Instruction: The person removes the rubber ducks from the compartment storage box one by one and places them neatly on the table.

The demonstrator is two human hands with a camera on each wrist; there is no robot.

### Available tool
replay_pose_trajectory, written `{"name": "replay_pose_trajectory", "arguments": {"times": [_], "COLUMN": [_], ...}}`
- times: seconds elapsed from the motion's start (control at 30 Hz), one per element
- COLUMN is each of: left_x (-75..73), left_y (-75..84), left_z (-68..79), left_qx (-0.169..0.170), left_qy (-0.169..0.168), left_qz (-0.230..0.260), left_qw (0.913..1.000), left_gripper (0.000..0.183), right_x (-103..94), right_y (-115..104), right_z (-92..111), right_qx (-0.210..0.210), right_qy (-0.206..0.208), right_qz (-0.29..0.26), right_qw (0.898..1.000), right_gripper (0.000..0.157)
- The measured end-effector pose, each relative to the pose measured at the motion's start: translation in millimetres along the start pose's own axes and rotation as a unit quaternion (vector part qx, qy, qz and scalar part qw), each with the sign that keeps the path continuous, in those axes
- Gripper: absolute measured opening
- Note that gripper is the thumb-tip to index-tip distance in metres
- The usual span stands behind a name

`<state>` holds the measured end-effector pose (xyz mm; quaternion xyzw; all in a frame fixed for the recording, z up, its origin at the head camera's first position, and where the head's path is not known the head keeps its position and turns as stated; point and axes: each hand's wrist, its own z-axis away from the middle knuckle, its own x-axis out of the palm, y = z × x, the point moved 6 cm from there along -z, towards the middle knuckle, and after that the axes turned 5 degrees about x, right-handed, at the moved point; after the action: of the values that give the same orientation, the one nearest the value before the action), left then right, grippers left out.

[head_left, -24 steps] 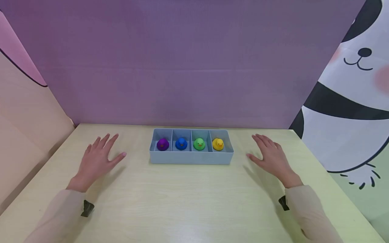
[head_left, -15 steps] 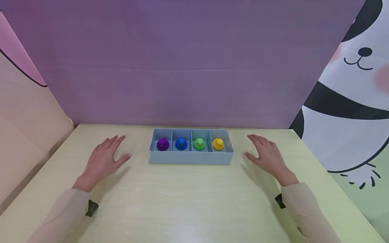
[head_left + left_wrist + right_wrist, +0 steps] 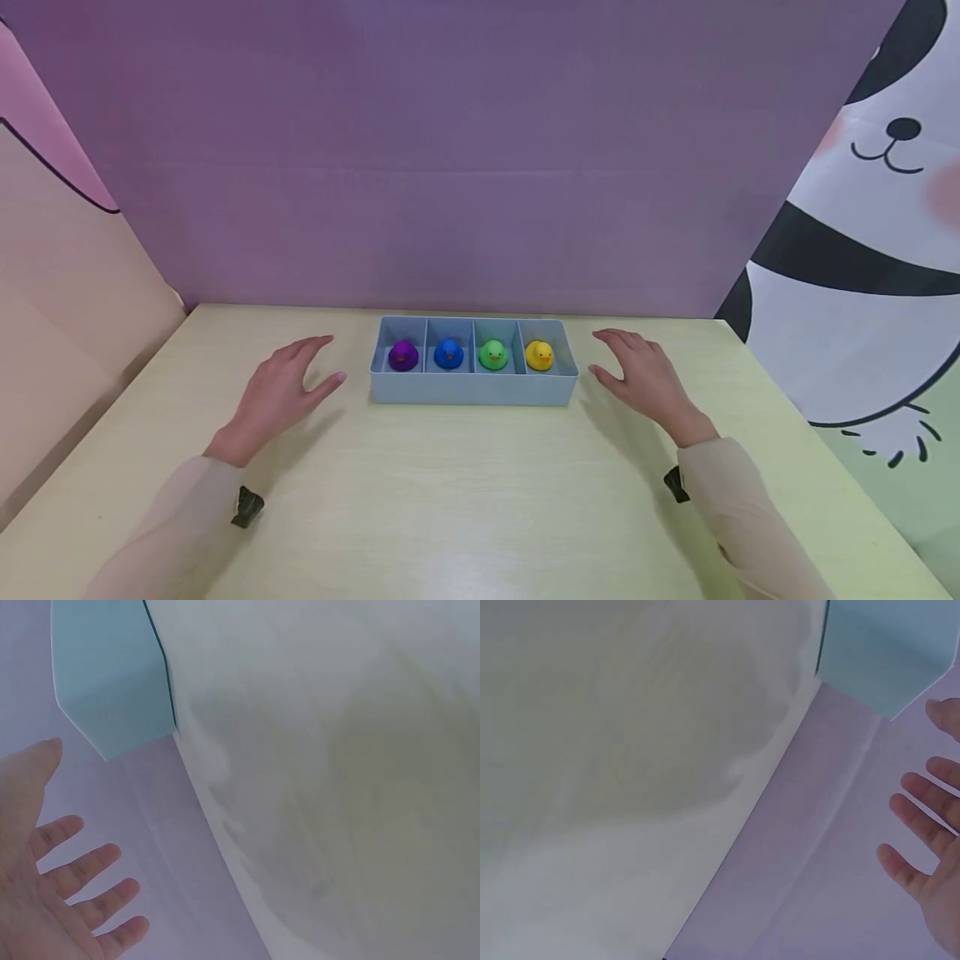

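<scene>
Head view, divided box [image 3: 472, 389] between the hands [image 3: 279, 398] [image 3: 647, 379], nearer the right

Left sleeve [image 3: 168, 529] and right sleeve [image 3: 750, 521] long, pale beige, plain cloth, softly creased; small dark spot [image 3: 722, 552] on inner edge of right sleeve; left black block [image 3: 248, 507] at inner side of sleeve end, small, angular, faceted; right black block [image 3: 677, 484] similarly placed, also small, partly covered by sleeve; left grip [image 3: 273, 400] and right grip [image 3: 649, 383] bare, 5-fingered

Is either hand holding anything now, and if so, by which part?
Nothing is held: the left hand and the right hand are both apart from the divided box.
</scene>
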<state>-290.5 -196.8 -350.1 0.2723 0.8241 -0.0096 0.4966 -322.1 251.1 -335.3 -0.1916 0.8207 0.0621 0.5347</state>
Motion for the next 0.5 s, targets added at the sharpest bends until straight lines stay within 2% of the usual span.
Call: {"name": "replay_pose_trajectory", "arguments": {"times": [0.5], "left_x": [13.9], "left_y": [14.4], "left_z": [-16.2], "left_qx": [-0.008], "left_qy": [-0.001], "left_qz": [0.03], "left_qw": [0.9995], "left_gripper": [0.055], "right_x": [-0.2], "right_y": [-18], "right_z": [-22], "right_qx": [-0.023], "right_qy": [-0.001], "right_qz": [-0.011], "right_qw": [1.0], "right_gripper": [0.043]}}
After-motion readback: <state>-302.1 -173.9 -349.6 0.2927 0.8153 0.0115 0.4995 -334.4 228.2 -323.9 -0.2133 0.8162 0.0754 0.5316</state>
